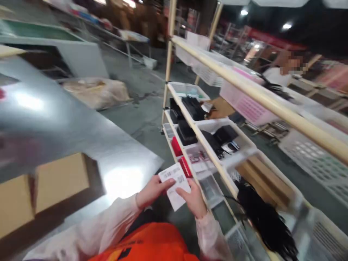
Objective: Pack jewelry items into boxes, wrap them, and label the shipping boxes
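Note:
A white paper slip (174, 197) with a printed barcode and a square code is held in front of my body. The fingers of my left hand (152, 190) are closed on its left edge, thumb lying on top. On the right edge, my right hand (195, 199) grips the same slip, its thumb across the printed face. Both hands are in the gap between the shiny metal table (130, 152) and the shelf rack (214, 165). The print is too small and blurred to read.
On the table at the left stand brown cardboard boxes (62, 181). The rack to the right carries white bins, black bundled goods (266, 217) and a pink basket (244, 101). A plastic-wrapped bundle (98, 93) lies on the floor ahead. A person (278, 74) is beyond the rack.

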{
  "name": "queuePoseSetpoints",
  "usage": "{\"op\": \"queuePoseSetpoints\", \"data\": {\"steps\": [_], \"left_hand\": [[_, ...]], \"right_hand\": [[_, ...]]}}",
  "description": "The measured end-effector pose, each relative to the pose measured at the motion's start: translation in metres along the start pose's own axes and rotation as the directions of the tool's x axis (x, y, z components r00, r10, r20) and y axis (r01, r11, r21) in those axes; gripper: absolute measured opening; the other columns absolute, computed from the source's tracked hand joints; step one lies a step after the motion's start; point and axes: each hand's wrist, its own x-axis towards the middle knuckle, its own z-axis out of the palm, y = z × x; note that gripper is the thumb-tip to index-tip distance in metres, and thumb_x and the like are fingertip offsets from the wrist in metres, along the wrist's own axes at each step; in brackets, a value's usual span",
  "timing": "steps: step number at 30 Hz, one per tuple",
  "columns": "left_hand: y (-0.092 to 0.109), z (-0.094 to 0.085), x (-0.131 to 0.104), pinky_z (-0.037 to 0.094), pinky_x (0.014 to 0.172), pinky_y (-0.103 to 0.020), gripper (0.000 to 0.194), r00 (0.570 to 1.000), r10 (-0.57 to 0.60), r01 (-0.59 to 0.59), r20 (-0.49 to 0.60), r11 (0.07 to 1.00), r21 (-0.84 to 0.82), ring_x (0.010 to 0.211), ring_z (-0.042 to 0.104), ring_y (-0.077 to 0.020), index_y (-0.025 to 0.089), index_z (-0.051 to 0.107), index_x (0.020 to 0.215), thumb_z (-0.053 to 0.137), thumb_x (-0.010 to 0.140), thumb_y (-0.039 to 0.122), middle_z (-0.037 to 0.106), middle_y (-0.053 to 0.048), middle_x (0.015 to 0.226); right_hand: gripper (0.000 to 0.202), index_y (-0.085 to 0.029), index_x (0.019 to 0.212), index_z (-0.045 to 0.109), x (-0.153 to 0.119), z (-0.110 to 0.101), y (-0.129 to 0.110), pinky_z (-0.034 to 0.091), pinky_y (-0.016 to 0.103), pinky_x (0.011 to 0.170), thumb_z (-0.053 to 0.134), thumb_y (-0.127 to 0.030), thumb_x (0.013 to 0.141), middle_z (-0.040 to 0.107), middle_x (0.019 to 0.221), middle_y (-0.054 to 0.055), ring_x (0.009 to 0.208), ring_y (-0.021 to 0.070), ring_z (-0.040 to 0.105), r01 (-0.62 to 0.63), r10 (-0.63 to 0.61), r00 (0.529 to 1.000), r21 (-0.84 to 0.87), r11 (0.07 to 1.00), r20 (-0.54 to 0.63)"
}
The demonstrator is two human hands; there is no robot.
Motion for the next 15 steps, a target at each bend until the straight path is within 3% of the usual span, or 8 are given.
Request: {"op": "queuePoseSetpoints", "data": {"steps": [3,6,10,13,15], "left_hand": [[0.012,-0.046,0.008,0.037,0.054,-0.024,0.048,0.999,0.035,-0.037,-0.036,0.996,-0.08,0.051,0.046,-0.0093,0.011,0.064,0.064,0.079,0.062,0.057,0.056,0.001,0.052],[0.014,-0.09,0.015,0.041,0.057,-0.026,0.046,0.994,0.004,-0.019,-0.11,0.99,-0.138,0.051,0.05,-0.0106,0.013,0.062,0.061,0.081,0.06,0.055,0.057,0.001,0.05],[0.002,-0.135,0.023,0.044,0.059,-0.029,0.05,0.974,-0.087,0.035,-0.208,0.969,-0.243,0.054,0.058,-0.0138,0.011,0.068,0.083,0.082,0.057,0.051,0.062,0.0,0.057],[-0.004,-0.167,0.03,0.047,0.059,-0.03,0.06,0.953,-0.167,0.102,-0.252,0.962,-0.252,0.056,0.062,-0.0157,0.011,0.064,0.101,0.082,0.055,0.046,0.065,0.001,0.062],[-0.002,-0.189,0.039,0.047,0.059,-0.03,0.059,0.936,-0.187,0.127,-0.297,0.969,-0.21,0.057,0.063,-0.0161,0.012,0.061,0.102,0.081,0.057,0.044,0.067,0.0,0.064]], "right_hand": [[0.05,-0.016,0.093,0.07,0.057,0.028,0.004,0.056,0.045,0.086,0.087,-0.044,0.056,0.077,0.093,0.01,0.085,0.0275,0.071,-0.015,0.008,0.999,0.147,0.989,0.05],[0.057,-0.016,0.099,0.07,0.106,0.046,0.008,0.056,0.045,0.088,0.088,-0.046,0.055,0.077,0.098,0.01,0.091,0.0283,0.072,-0.041,0.016,0.996,0.28,0.959,0.092],[0.061,-0.02,0.108,0.068,0.159,0.063,0.016,0.057,0.043,0.088,0.087,-0.048,0.058,0.075,0.108,0.009,0.101,0.029,0.07,-0.075,0.051,0.995,0.313,0.947,0.083],[0.064,-0.024,0.115,0.065,0.201,0.061,0.027,0.057,0.041,0.088,0.084,-0.052,0.061,0.073,0.115,0.008,0.107,0.0275,0.068,-0.077,0.068,0.997,0.315,0.946,0.039],[0.063,-0.024,0.115,0.064,0.234,0.055,0.037,0.057,0.04,0.088,0.082,-0.054,0.062,0.073,0.115,0.007,0.106,0.026,0.068,-0.059,0.06,0.998,0.289,0.956,0.006]]}}
